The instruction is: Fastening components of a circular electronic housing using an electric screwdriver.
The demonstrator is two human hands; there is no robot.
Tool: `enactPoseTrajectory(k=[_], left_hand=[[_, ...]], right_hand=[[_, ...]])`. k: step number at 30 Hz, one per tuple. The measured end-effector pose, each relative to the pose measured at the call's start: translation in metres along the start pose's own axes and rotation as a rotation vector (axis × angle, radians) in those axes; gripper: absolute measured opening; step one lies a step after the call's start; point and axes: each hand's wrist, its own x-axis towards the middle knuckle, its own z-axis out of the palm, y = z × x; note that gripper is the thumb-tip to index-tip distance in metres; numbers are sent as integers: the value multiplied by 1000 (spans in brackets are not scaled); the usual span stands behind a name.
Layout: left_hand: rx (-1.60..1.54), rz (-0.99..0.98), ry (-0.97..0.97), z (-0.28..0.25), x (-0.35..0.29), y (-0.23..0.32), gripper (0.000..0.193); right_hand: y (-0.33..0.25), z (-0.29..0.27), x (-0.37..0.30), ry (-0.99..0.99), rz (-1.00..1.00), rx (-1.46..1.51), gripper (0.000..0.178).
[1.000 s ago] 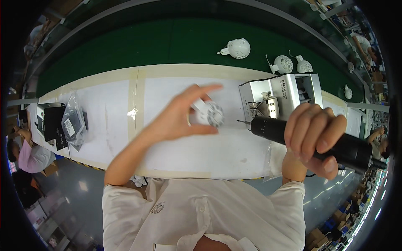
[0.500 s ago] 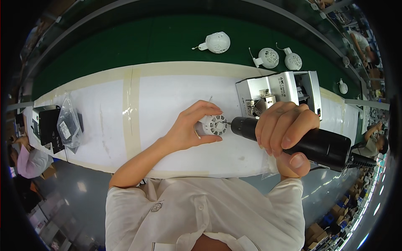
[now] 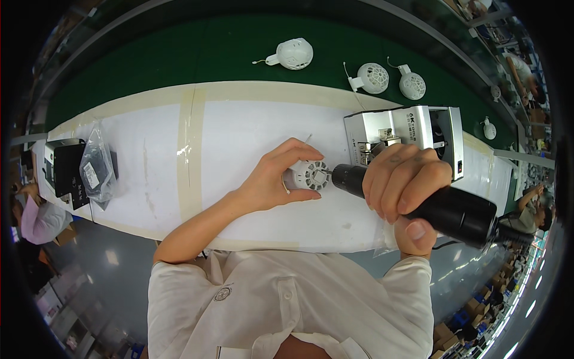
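Observation:
My left hand (image 3: 281, 176) curls its thumb and fingers around a white round plastic housing (image 3: 303, 175) with a ring of dark slots on its face. A thin wire sticks out of the housing on the far side. Wrapped around a black electric screwdriver (image 3: 457, 214), my right hand (image 3: 409, 191) holds it tilted, with its nose pointing left. The thin bit meets the slotted face near its right edge; whether a screw sits there is too small to tell. Just beyond my right hand stands a silver screw feeder (image 3: 391, 131).
Several white vented housings (image 3: 295, 54) with thin wires lie on a green belt (image 3: 179, 60) beyond the white worktable (image 3: 239, 125). At the table's left end, a clear plastic bag (image 3: 100, 173) rests against a black device (image 3: 66, 167). Other people (image 3: 45, 221) sit at both sides.
The housings on the green belt have shifted left. The view has moved slightly, while both hands keep their grips and the bit stays at the slotted face.

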Motion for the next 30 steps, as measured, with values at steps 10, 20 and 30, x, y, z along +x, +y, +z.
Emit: enactPoseTrajectory(k=[10,20,30], left_hand=[[-2,39,-34,-9,-3,-11,56],[15,28,14,-10,-9,-13,60],[29,-1,10,2,-2,-2,61]], right_hand=[[-10,-10,14,-119,-54,-107,21],[-16,-12,7,82,-123,-464,19],[-17,-4,11,-169,-39,-2,22]])
